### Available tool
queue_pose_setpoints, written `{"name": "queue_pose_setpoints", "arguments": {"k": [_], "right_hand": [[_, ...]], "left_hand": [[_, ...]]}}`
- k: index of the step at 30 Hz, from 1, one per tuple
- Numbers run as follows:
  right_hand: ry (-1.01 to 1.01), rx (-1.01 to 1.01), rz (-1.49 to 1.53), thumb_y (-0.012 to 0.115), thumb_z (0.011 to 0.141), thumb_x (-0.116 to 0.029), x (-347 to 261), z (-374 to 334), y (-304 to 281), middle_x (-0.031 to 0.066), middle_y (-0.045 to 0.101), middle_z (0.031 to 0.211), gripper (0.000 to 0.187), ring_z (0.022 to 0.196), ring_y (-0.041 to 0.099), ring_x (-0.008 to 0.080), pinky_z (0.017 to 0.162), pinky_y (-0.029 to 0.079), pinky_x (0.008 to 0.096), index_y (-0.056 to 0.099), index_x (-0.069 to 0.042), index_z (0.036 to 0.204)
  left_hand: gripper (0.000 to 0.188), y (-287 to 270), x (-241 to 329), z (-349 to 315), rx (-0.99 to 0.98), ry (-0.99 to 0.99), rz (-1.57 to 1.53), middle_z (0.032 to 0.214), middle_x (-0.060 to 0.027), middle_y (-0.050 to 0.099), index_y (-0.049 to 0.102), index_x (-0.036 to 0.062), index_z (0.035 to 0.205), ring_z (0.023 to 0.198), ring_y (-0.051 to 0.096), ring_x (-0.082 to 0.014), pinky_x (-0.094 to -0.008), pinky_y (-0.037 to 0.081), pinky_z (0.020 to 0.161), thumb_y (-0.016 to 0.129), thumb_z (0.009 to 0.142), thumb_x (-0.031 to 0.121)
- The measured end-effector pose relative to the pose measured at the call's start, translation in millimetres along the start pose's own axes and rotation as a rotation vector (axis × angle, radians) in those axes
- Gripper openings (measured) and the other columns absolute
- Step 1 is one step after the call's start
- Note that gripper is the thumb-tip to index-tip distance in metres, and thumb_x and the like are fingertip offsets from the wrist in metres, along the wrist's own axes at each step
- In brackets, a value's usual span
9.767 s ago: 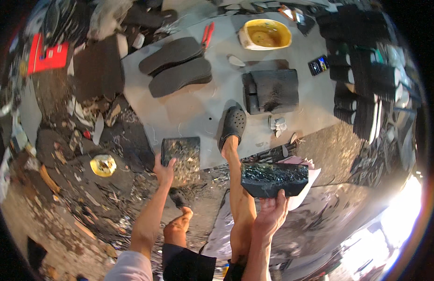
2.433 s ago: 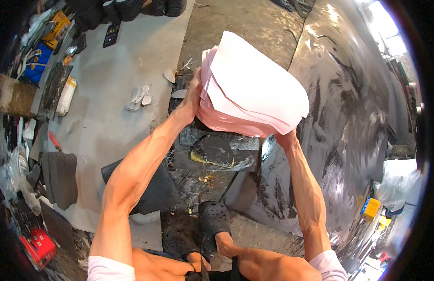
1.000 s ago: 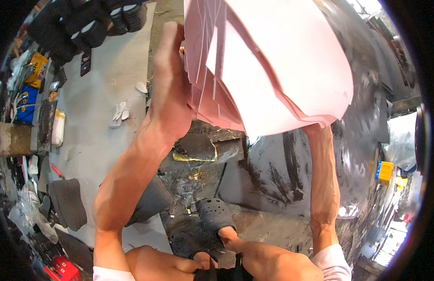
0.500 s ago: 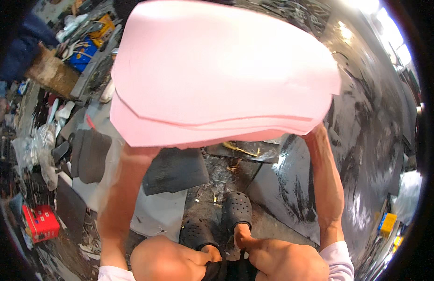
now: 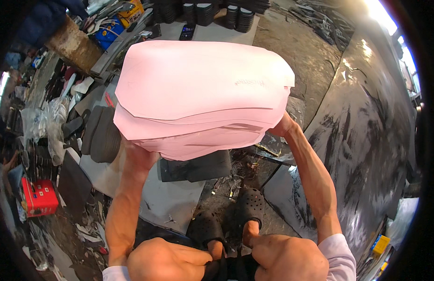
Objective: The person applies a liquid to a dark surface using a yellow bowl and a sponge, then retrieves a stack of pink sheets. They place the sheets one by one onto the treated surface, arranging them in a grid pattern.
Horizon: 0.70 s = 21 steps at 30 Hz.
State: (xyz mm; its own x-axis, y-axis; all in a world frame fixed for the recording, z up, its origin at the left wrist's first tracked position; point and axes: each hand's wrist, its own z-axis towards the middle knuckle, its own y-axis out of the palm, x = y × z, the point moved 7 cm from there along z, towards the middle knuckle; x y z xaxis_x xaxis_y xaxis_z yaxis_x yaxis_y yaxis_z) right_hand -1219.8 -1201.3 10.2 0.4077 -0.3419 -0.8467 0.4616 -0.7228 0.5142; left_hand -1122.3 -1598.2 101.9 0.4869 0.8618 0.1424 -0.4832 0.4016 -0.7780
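Observation:
A stack of thin pink sheets (image 5: 198,79) with uneven, angled edges is held up in front of me between both hands. My left hand (image 5: 141,157) grips the near left corner from below, most of its fingers hidden under the stack. At the right edge my right hand (image 5: 282,125) holds the sheets, its fingertips out of sight beneath them. The lower sheets fan out toward me. Beneath the stack, dark flat pieces (image 5: 196,167) lie on a grey sheet (image 5: 172,206).
Dark sole-shaped pieces (image 5: 104,136) lean in a row at the left, near clear plastic bags (image 5: 43,122). A red box (image 5: 40,196) sits lower left. Dark stacks (image 5: 238,18) and a phone (image 5: 187,32) are at the back. A large black-smeared sheet (image 5: 366,131) covers the right side.
The pink stack has come lower and looks smaller, with more of its under layers showing. Both hands moved with it, still holding on. Stacks and a phone behind it are now visible.

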Motion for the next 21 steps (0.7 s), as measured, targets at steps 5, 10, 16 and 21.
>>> {"name": "queue_pose_setpoints", "arguments": {"k": [5,10,16,21], "right_hand": [[-0.017,0.096,-0.658,0.065,0.109,-0.012,-19.3,4.0,35.7,0.0159,0.059,0.158,0.055,0.138,0.057,0.0234,0.117,0.05,0.0443,0.05,0.0,0.161],[0.058,0.125,-0.565,0.055,0.115,-0.028,-11.0,2.8,47.1,0.0171,0.057,0.16,0.056,0.14,0.057,0.0255,0.12,0.048,0.0452,0.048,0.002,0.162],[0.188,0.067,-0.69,0.048,0.118,-0.04,9.3,4.0,58.7,0.018,0.056,0.16,0.062,0.14,0.057,0.0259,0.119,0.048,0.0463,0.047,0.002,0.163],[0.087,-0.044,-0.692,0.049,0.117,-0.048,4.2,6.6,75.6,0.0191,0.057,0.16,0.066,0.138,0.061,0.0275,0.116,0.052,0.0483,0.048,-0.001,0.164]], "left_hand": [[0.079,-1.6,-24.3,-22.5,-0.006,-0.276,-0.259,0.157,-0.0152,0.06,0.052,0.0085,0.159,0.142,0.061,-0.036,-0.0522,0.046,0.121,0.084,0.093,0.037],[0.087,-20.4,-21.6,-30.6,0.094,-0.422,-0.372,0.16,-0.014,0.057,0.045,0.0085,0.164,0.144,0.059,-0.0319,-0.0475,0.047,0.121,0.086,0.093,0.039],[0.072,-24.5,-45.8,-64.0,0.081,-0.463,-0.203,0.158,-0.0136,0.059,0.046,0.0054,0.163,0.142,0.06,-0.0287,-0.0448,0.05,0.118,0.074,0.102,0.033],[0.083,-35.9,-45.8,-63.4,0.061,-0.464,-0.067,0.16,-0.0145,0.058,0.047,0.0045,0.162,0.145,0.057,-0.0302,-0.0448,0.046,0.121,0.084,0.094,0.035]]}}
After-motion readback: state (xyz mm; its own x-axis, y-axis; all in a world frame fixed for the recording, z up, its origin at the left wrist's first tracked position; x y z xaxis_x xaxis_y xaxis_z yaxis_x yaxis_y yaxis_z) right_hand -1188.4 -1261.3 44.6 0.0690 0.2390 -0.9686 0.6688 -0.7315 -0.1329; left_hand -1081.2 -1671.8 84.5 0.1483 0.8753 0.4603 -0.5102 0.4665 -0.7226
